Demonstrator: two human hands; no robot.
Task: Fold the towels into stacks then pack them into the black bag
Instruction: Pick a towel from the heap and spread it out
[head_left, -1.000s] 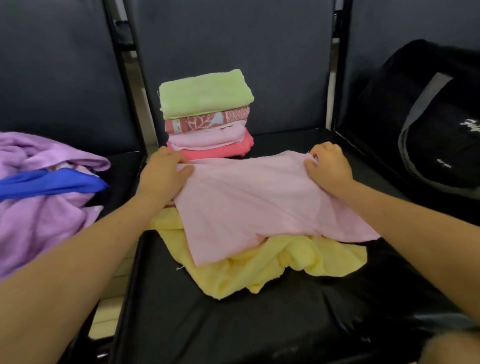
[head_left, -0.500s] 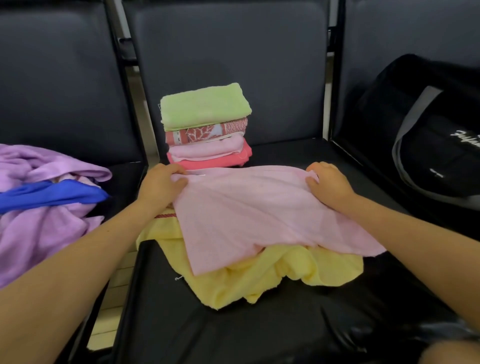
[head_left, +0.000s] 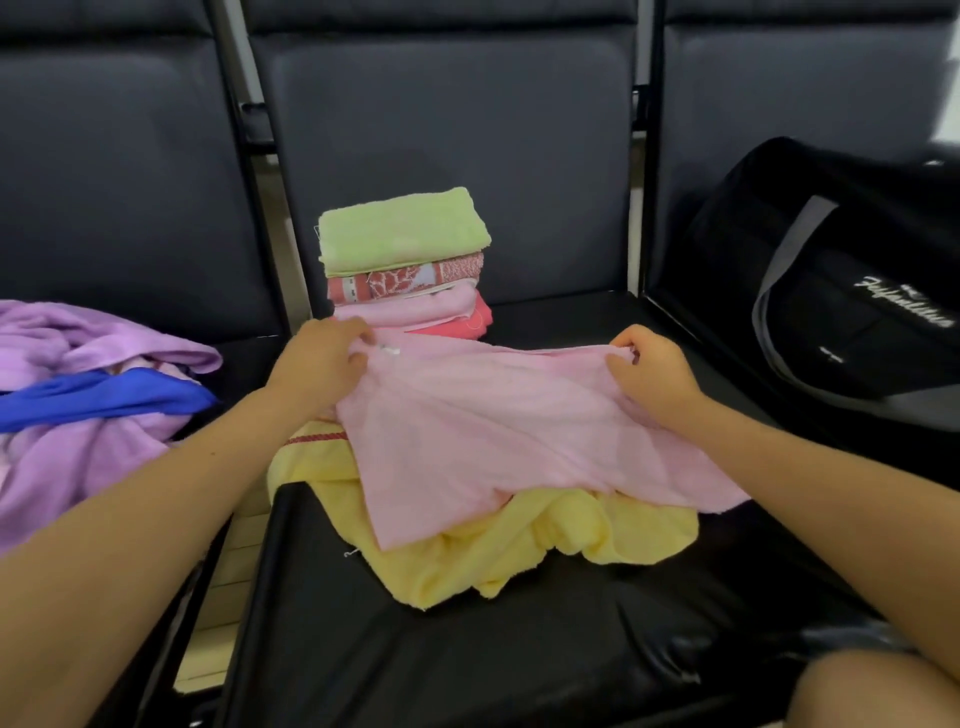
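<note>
Both forearms bare from the frame edge to the wrists, no sleeve or cuff in view on either side. Left hand (head_left: 317, 364) and right hand (head_left: 649, 379): no gloves, no rings, no watch or strap at either wrist. Nails short where visible (only a couple of fingertips show, rest tucked out of sight). Below and to the right of the right hand, in the bottom corner, a bare knee (head_left: 872, 691) with a strip of dark fabric along its upper edge; can't tell what garment that is.
</note>
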